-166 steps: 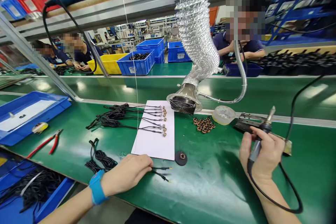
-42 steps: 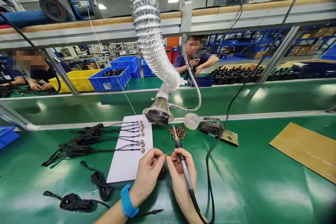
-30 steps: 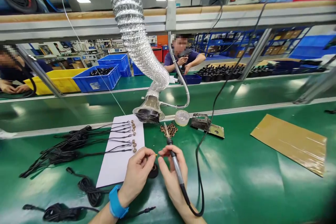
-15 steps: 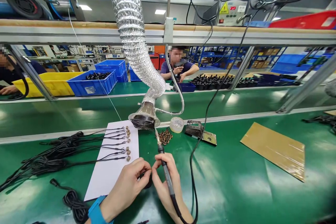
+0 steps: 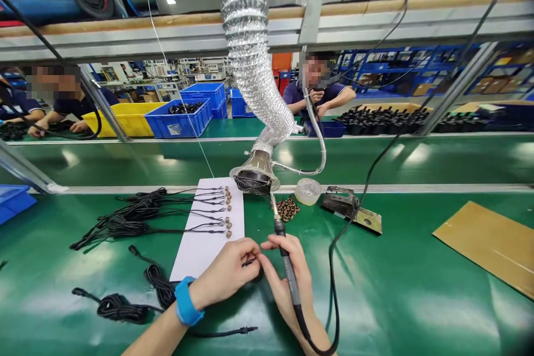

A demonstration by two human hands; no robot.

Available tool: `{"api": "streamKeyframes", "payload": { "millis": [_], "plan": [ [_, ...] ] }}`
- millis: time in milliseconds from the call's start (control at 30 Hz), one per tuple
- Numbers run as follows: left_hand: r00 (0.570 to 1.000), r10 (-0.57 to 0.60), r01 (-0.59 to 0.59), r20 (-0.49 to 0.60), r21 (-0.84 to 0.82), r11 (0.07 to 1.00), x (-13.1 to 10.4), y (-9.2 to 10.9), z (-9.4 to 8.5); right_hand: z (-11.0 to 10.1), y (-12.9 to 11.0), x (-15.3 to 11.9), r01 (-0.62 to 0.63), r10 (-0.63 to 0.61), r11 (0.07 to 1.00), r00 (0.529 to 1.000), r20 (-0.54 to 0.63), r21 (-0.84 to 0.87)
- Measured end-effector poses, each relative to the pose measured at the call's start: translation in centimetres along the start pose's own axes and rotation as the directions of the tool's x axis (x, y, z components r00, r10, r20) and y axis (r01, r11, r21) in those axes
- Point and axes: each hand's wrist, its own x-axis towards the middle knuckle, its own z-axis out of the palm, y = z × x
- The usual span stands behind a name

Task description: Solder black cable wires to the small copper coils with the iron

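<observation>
My left hand [image 5: 231,268], with a blue band at the wrist, pinches a black cable [image 5: 249,262] close to my right fingertips. My right hand [image 5: 290,275] holds a soldering iron [image 5: 287,267] with its tip pointing up and away. Small brass-coloured parts [image 5: 287,208] lie in a pile beside the tip. On a white sheet [image 5: 196,258] to the left, several black cables [image 5: 137,211] end in small metal pieces [image 5: 228,208]. What the fingertips of both hands meet on is too small to make out.
A fume extractor [image 5: 254,175] hangs above the iron's tip. Behind the pile are a round clear container [image 5: 307,192] and a metal stand [image 5: 350,211]. Coiled cables [image 5: 120,308] lie at the lower left, a brown sheet [image 5: 490,247] at the right. People sit across the bench.
The view has swung left and slightly down, so the scene sits further right and more coiled cable shows at the lower left. Both hands keep nearly the same pose.
</observation>
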Motion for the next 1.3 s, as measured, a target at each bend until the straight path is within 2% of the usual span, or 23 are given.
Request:
{"api": "streamKeyframes", "payload": {
  "millis": [167, 267, 467, 533, 633, 767, 933, 1067, 1200, 1300],
  "plan": [
    [0.998, 0.058, -0.058, -0.006, 0.026, 0.998, 0.0, -0.7, 0.8, 0.2, 0.0, 0.0, 0.044, -0.044, 0.999, 0.999, 0.016, 0.003],
    [0.999, 0.051, -0.051, 0.012, 0.012, 0.999, -0.1, -0.4, 0.5, -0.1, 0.1, 0.0, 0.017, -0.018, 1.000, 1.000, 0.008, 0.010],
    [0.998, -0.015, 0.013, 0.067, 0.026, 1.000, 0.0, 0.9, -1.3, -0.4, 0.8, -0.5, -0.229, 0.230, 0.962, 0.973, 0.005, 0.148],
    [0.996, -0.043, 0.044, 0.083, -0.007, 0.999, 0.1, 0.8, -1.5, -0.3, 1.1, -0.6, -0.263, 0.264, 0.952, 0.964, 0.017, 0.157],
    [0.989, -0.100, 0.110, 0.106, -0.090, 0.990, 0.1, 0.3, -1.4, -0.3, 1.1, -0.7, -0.226, 0.226, 0.969, 0.974, 0.013, 0.104],
    [0.978, -0.165, 0.187, 0.125, -0.195, 0.963, 0.4, -0.1, -1.1, -0.3, 0.9, -0.6, -0.101, 0.101, 0.995, 0.995, 0.021, 0.009],
    [0.963, -0.260, 0.268, 0.067, -0.302, 0.915, 0.5, -0.3, -0.5, 0.4, 0.9, -0.7, 0.018, -0.017, 0.996, 1.000, 0.012, -0.091],
    [0.964, -0.263, 0.234, -0.033, -0.362, 0.903, 0.2, -1.5, 0.1, 0.6, 0.9, -1.1, 0.041, -0.037, 0.994, 0.999, 0.039, -0.101],
    [0.963, -0.223, 0.164, -0.154, -0.323, 0.932, -0.1, -3.3, 0.4, -0.5, 0.7, -1.5, -0.074, 0.080, 0.991, 0.996, 0.049, -0.112],
    [0.957, -0.226, 0.171, -0.180, -0.275, 0.946, 0.0, -4.2, 0.5, -1.8, 0.8, -2.2, -0.228, 0.227, 0.970, 0.974, -0.020, -0.084]
  ]
}}
